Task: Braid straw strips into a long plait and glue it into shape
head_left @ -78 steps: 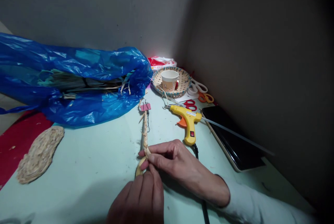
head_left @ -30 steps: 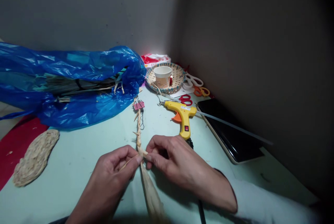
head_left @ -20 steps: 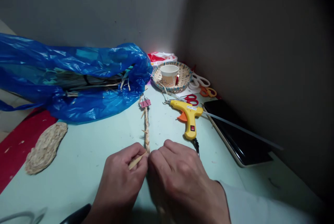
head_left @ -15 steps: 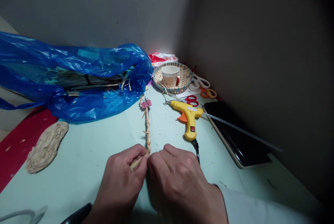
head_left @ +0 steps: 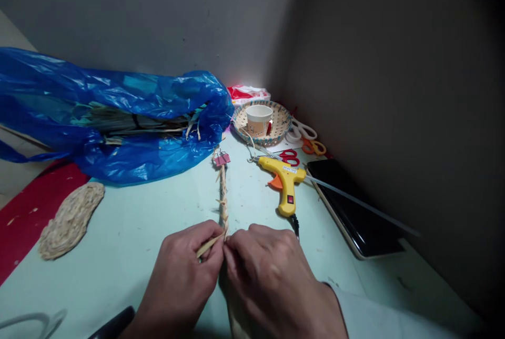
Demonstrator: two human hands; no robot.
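A pale straw braid (head_left: 223, 197) runs toward me over the pale green table (head_left: 158, 207), its far end gripped by a pink binder clip (head_left: 222, 159). My left hand (head_left: 187, 268) pinches the near end of the braid, and a flat strand (head_left: 207, 246) of straw crosses between its thumb and fingers. Close beside it on the right, my right hand (head_left: 272, 270) is closed with its fingertips at the same end of the braid. A long strip (head_left: 234, 323) shows below the hands. What lies inside the right fingers is hidden.
A yellow glue gun (head_left: 288, 181) lies right of the braid, near a black tablet (head_left: 351, 207) and several scissors (head_left: 289, 157). Behind stands a woven basket (head_left: 282, 118) holding a paper cup (head_left: 258, 120). At left are a blue plastic bag (head_left: 158, 162) of straw and a coiled woven pad (head_left: 73, 220).
Both hands stay at the near end of the braid. The right fingers have shifted slightly, and a strip now shows below them. The view has tilted a little.
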